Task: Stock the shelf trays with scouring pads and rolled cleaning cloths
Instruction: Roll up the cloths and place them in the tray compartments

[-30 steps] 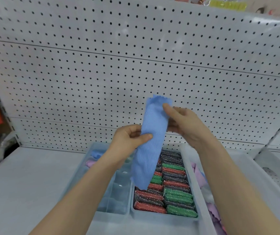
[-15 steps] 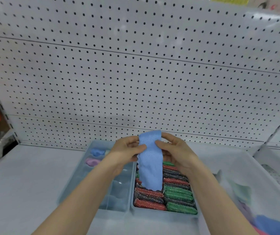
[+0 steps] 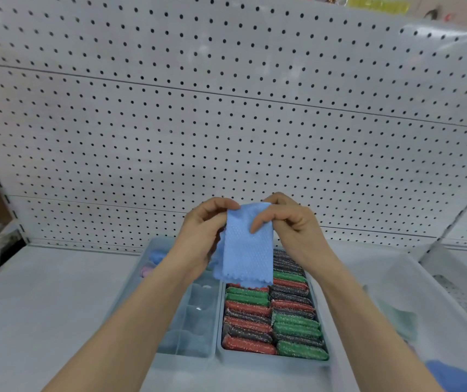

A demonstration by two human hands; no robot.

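A blue waffle-textured cleaning cloth (image 3: pixel 245 250) hangs folded between both hands above the trays. My left hand (image 3: pixel 201 239) pinches its top left corner and my right hand (image 3: pixel 291 230) pinches its top right edge. Below the cloth a clear tray (image 3: pixel 272 360) is packed with two rows of red, green and black glittery scouring pads (image 3: pixel 291 323). To its left stands a clear divided tray (image 3: pixel 190 355) with a rolled blue cloth (image 3: pixel 157 255) and a rolled pink cloth (image 3: pixel 147 270) in its far compartments; its near compartments hold nothing that I can see.
A large translucent bin (image 3: pixel 413 267) sits at the right with loose cloths inside, a green one (image 3: pixel 402 318) and a blue one (image 3: pixel 453 376). A white pegboard wall (image 3: pixel 226 123) backs the grey shelf (image 3: pixel 42 306). Red and dark items lie off the shelf's left end.
The cloth hung long a second ago; now it is folded shorter, held at its top by both hands, and sits lower, just over the trays. The camera has tilted slightly.
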